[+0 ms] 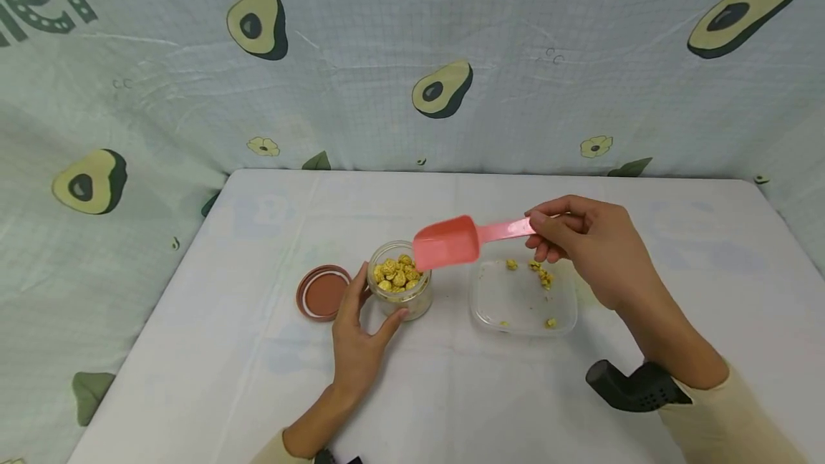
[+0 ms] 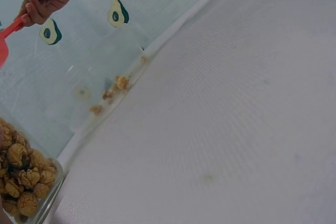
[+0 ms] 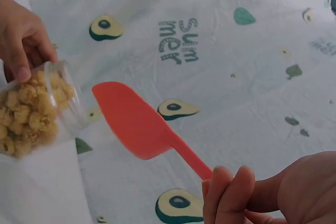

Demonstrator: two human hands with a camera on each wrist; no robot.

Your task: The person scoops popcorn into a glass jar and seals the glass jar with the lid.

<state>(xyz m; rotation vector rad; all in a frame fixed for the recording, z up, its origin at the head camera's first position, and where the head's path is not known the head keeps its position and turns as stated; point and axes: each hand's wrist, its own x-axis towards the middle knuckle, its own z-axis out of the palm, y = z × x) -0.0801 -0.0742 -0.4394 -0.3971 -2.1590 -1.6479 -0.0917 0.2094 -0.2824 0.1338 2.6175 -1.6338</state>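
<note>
My right hand (image 1: 589,245) pinches the handle end of a pink scoop (image 1: 447,242), whose blade hangs just above the right rim of a glass jar (image 1: 419,304). No popcorn shows in the scoop. Yellow popcorn (image 1: 396,273) fills the jar to near its mouth, and in the right wrist view the popcorn (image 3: 29,111) shows through the jar's side. My left hand (image 1: 361,353) holds the jar between its thumb and fingers from the near left side. To the right, a clear plastic container (image 1: 515,310) holds a few scattered popcorn pieces.
A brown jar lid (image 1: 324,293) lies on the table just left of the jar. The white-covered table (image 1: 258,385) meets an avocado-print cloth (image 1: 361,120) at its far edge. A black camera mount (image 1: 634,387) sits on my right wrist.
</note>
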